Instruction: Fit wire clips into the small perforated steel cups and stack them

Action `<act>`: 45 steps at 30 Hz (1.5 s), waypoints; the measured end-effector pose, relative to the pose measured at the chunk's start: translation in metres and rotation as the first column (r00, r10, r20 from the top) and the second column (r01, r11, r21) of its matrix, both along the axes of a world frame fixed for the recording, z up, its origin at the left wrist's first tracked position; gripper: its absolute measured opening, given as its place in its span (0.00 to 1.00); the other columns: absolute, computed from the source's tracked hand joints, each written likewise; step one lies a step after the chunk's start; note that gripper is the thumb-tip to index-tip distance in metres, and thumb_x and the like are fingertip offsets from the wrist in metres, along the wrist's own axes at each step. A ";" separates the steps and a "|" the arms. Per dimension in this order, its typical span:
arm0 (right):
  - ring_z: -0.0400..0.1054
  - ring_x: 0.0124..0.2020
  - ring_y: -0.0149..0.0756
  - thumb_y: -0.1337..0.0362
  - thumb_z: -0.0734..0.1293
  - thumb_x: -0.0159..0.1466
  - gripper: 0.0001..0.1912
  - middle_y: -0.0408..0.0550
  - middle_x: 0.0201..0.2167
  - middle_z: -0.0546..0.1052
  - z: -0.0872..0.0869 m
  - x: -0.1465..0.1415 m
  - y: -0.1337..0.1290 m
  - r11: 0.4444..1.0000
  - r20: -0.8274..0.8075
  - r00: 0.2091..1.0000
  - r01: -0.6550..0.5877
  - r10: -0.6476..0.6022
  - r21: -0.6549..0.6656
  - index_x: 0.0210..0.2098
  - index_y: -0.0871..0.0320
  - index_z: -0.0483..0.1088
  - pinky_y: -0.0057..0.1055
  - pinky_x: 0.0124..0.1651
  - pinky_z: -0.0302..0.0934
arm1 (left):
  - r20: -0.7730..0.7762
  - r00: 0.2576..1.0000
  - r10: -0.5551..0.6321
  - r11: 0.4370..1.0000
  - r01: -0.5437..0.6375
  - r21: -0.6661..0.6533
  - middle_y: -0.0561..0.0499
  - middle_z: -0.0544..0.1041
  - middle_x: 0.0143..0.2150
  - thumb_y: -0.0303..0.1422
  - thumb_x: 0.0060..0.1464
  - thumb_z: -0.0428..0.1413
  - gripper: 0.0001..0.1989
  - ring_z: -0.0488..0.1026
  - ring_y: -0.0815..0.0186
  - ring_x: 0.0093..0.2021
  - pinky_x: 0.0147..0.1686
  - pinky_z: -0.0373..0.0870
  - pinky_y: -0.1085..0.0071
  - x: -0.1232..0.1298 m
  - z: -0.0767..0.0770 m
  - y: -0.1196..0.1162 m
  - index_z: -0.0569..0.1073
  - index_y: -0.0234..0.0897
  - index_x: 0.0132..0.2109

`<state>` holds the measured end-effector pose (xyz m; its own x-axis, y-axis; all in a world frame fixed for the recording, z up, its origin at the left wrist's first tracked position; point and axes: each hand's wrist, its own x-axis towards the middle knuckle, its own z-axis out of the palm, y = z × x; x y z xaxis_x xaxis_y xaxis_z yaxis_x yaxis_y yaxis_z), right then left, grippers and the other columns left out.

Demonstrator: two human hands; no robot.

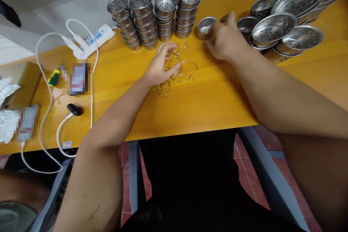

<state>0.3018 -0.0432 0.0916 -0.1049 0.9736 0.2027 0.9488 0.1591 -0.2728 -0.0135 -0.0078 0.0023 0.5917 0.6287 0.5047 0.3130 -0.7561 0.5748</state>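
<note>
My right hand is at a single small perforated metal cup, its fingers closed on the cup's right side. Thin wire rings lie in a loose pile on the yellow table. Over the left edge of that pile is my left hand, thumb and fingers apart, holding nothing. Behind it stand several stacks of perforated cups side by side. To the right of my right hand, more cups and larger perforated bowls lean and overlap.
At the left are a white power strip with cables, two blurred phones, a green and yellow tool, a black device and a cardboard box. Another person's leg shows at lower left.
</note>
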 end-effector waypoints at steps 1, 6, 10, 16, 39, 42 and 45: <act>0.65 0.80 0.60 0.74 0.75 0.83 0.22 0.84 0.77 0.66 -0.002 -0.001 0.002 1.000 -0.001 1.000 0.013 -0.013 0.003 0.73 0.75 0.77 0.47 0.85 0.58 | 0.002 1.000 -0.001 1.000 0.001 -0.001 0.40 0.69 0.83 0.62 0.73 0.65 0.39 0.79 0.45 0.78 0.69 0.84 0.50 0.000 0.000 0.000 0.67 0.53 0.79; 0.74 0.70 0.59 0.71 0.76 0.82 0.12 0.71 0.70 0.76 0.000 0.000 0.005 0.999 0.000 1.000 0.002 -0.002 0.048 0.63 0.63 0.83 0.49 0.77 0.68 | -0.007 1.000 -0.004 1.000 0.004 -0.025 0.39 0.66 0.86 0.63 0.75 0.62 0.40 0.75 0.43 0.82 0.73 0.81 0.47 -0.002 -0.008 0.006 0.63 0.54 0.82; 0.73 0.65 0.57 0.66 0.71 0.82 0.10 0.63 0.66 0.79 0.004 -0.004 -0.004 0.962 -0.046 0.968 -0.241 0.248 0.127 0.61 0.51 0.75 0.51 0.73 0.69 | -0.001 1.000 0.011 1.000 -0.011 -0.011 0.37 0.61 0.89 0.65 0.75 0.60 0.48 0.74 0.44 0.83 0.74 0.81 0.47 -0.001 -0.019 0.013 0.51 0.54 0.88; 0.78 0.57 0.62 0.43 0.64 0.87 0.19 0.59 0.59 0.83 -0.009 -0.045 -0.035 0.797 -0.127 0.787 -0.594 0.604 0.105 0.61 0.49 0.74 0.54 0.61 0.74 | 0.001 0.999 -0.048 0.997 0.048 0.065 0.42 0.61 0.90 0.70 0.71 0.62 0.58 0.70 0.44 0.86 0.86 0.72 0.43 -0.003 -0.017 0.017 0.42 0.55 0.90; 0.77 0.64 0.66 0.43 0.72 0.83 0.19 0.58 0.58 0.84 -0.043 -0.044 -0.008 0.740 -0.165 0.724 -0.668 0.670 0.076 0.57 0.47 0.88 0.61 0.72 0.70 | 0.292 0.925 0.242 0.920 -0.123 -0.372 0.42 0.84 0.60 0.77 0.58 0.68 0.50 0.88 0.53 0.58 0.66 0.92 0.39 -0.002 -0.009 0.021 0.73 0.47 0.72; 0.76 0.62 0.65 0.47 0.70 0.84 0.16 0.59 0.54 0.84 -0.040 -0.051 -0.011 0.733 -0.155 0.718 -0.674 0.678 0.085 0.54 0.48 0.88 0.60 0.71 0.70 | 0.268 0.939 0.216 0.930 -0.114 -0.350 0.41 0.83 0.63 0.76 0.60 0.68 0.50 0.87 0.52 0.62 0.67 0.91 0.40 -0.002 -0.007 0.019 0.72 0.47 0.72; 0.76 0.61 0.64 0.48 0.68 0.85 0.18 0.58 0.52 0.83 -0.040 -0.053 -0.012 0.728 -0.139 0.715 -0.680 0.685 0.087 0.55 0.47 0.88 0.60 0.71 0.71 | 0.253 0.942 0.219 0.930 -0.123 -0.347 0.40 0.82 0.64 0.75 0.62 0.67 0.49 0.87 0.50 0.64 0.67 0.92 0.39 -0.002 -0.006 0.017 0.71 0.46 0.73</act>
